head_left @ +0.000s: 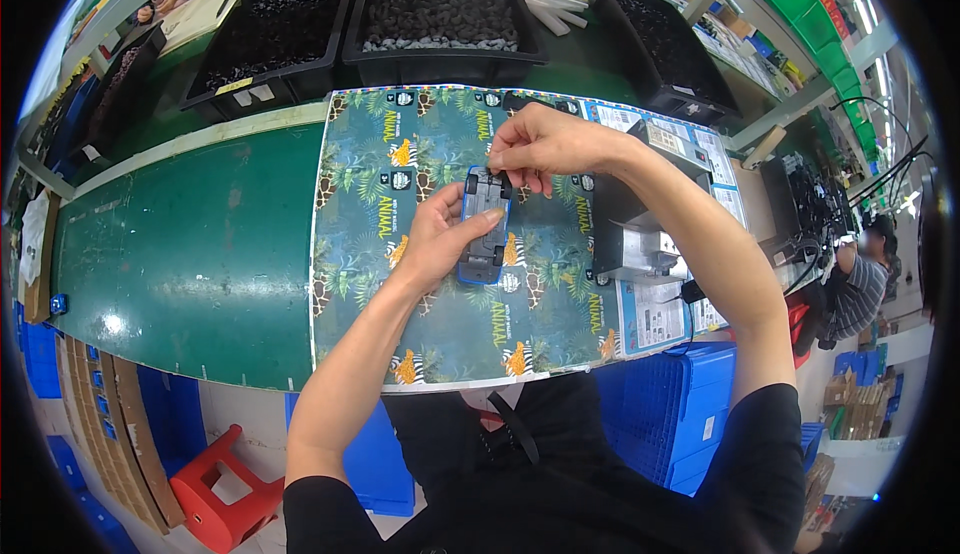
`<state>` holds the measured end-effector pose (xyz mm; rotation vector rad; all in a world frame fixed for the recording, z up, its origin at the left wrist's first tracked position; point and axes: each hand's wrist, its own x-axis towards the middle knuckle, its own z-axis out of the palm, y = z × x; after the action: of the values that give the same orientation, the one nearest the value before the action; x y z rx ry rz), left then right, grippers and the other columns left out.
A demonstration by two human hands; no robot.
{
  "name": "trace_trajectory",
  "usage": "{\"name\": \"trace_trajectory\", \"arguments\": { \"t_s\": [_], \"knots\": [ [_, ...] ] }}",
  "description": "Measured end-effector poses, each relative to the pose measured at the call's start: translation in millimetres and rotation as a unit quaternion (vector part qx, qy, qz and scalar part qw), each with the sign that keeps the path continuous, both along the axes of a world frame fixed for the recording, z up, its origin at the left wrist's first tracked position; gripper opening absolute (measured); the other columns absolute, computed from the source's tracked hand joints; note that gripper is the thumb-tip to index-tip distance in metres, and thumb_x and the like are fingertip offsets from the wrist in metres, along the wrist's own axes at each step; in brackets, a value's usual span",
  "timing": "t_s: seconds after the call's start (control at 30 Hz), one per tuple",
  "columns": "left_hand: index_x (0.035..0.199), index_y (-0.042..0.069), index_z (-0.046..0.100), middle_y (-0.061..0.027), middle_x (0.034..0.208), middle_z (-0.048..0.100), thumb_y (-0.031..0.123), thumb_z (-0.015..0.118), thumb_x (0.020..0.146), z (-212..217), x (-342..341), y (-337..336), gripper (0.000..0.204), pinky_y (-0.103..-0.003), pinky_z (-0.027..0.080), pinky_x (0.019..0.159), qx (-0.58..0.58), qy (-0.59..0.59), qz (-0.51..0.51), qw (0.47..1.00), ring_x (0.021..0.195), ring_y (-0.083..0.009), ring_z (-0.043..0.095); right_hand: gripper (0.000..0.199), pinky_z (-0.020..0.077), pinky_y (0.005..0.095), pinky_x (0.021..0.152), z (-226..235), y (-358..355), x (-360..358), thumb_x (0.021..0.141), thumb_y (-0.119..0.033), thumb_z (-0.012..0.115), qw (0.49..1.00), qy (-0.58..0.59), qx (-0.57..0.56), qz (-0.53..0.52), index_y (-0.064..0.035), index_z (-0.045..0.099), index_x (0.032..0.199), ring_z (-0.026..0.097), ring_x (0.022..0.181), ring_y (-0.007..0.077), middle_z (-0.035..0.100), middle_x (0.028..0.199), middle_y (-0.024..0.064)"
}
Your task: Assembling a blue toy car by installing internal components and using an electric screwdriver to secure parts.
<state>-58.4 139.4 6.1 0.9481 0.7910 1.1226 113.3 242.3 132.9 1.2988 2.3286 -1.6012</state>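
A blue toy car (488,246) lies belly up above the patterned sheet, its grey-black underside facing me. My left hand (438,237) grips it from the left side, thumb pressed across the chassis. At the car's far end, black wheels show at both corners. My right hand (545,146) is there with thumb and forefinger pinched together at the far right corner. Whatever sits between those fingertips is too small and too covered to make out. The other fingers of that hand curl loosely beside the car.
A metal fixture (648,252) stands right of the car, with a cable near it. Black bins of small dark parts (440,14) line the far side. The green tabletop (190,254) extends left. Below are blue crates (670,414) and a red stool (225,494). Other people sit beyond.
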Motion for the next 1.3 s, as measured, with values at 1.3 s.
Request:
{"name": "trace_trajectory", "arguments": {
  "t_s": [1.3],
  "knots": [
    [0.119, -0.001, 0.057, -0.0072, 0.098, 0.067, 0.013, 0.073, 0.088, -1, -1, 0, 0.038, -0.026, 0.055, 0.073, -0.009, -0.008, 0.011, 1.000, 0.082, -0.0101, 0.065, 0.025, 0.0494, 0.0227, 0.050, -19, -15, 12, 0.098, -0.022, 0.061, 0.993, 0.098, 0.006, -0.062, 0.0013, 0.067, 0.104, 0.061, 0.055, 0.0089, 0.063, 0.073, 0.0033]
  ]
}}
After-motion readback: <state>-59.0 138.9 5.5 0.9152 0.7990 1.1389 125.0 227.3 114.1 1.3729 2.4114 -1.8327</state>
